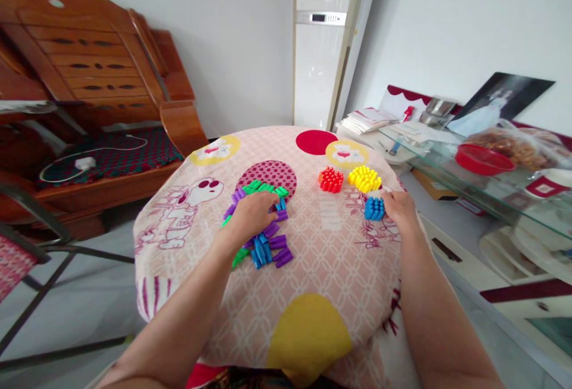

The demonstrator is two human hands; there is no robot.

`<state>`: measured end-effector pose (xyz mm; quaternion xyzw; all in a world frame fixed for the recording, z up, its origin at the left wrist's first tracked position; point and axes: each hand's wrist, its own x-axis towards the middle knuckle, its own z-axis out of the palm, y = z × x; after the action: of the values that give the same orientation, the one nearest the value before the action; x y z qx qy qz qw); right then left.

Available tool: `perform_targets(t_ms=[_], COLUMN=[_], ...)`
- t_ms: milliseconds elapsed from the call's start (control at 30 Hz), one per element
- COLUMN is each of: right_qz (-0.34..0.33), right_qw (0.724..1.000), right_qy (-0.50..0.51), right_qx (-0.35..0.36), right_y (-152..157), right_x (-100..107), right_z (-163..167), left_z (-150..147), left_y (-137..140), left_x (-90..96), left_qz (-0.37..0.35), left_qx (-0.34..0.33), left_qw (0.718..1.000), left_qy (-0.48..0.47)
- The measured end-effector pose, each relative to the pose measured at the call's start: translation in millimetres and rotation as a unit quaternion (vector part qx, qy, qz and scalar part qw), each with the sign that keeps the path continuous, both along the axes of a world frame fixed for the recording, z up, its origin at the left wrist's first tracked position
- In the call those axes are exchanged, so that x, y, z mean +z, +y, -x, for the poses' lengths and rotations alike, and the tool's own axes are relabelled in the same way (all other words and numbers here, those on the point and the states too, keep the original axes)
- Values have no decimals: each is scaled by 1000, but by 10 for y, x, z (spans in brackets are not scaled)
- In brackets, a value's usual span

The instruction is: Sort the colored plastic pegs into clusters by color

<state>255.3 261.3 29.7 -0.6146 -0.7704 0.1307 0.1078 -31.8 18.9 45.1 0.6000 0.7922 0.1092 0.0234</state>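
Note:
My left hand (255, 213) is over a loose pile of small bottle-shaped plastic pieces. Its thumb and forefinger are bent around a blue piece (280, 205); the other fingertips are hidden. Around it lie green pieces (263, 187), purple pieces (282, 256) and more blue pieces (261, 251), mostly on their sides. At the table's right, my right hand (399, 207) is closed, its fingertips at the edge of a tight upright blue group (374, 208). Whatever it pinches is hidden. Behind stand a red group (330, 180) and a yellow group (364, 179), both packed upright.
A patterned cloth (322, 258) covers the round table. To the right is a glass-topped stand (447, 165) with a red bowl (485, 159), papers (364, 121) and a picture. A wooden bench (102, 79) stands at left, a metal-framed stool (27, 264) nearer. A tall white cabinet unit (319, 67) is behind.

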Motion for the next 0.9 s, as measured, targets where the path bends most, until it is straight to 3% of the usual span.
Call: perform_targets(t_ms=[100,267,433,600,767,900], right_qz=[3,-10,-13,-5,-6,0], right_qw=[1000,1000,1000,1000,1000,1000], right_qy=[0,3,3,5,5,9], right_qx=[0,6,6,2,-1,-2], right_y=[-6,-1,12,9,-5,-15], right_x=[9,-7,-14,1,14,27], right_z=[8,-7,-8,6,8,9], left_z=[195,228,126,-278,-760,-1003], left_y=[-160,-162,16,536,1242,1620], left_x=[-66,-48,110,187,-80,-293], left_qz=[58,88,20,-62,-100,-93], left_qx=[12,16,-12,-129,-191,-179], left_qw=[998,996,998,969,918,916], left_qy=[4,-23,-60,-202,-334,-347])
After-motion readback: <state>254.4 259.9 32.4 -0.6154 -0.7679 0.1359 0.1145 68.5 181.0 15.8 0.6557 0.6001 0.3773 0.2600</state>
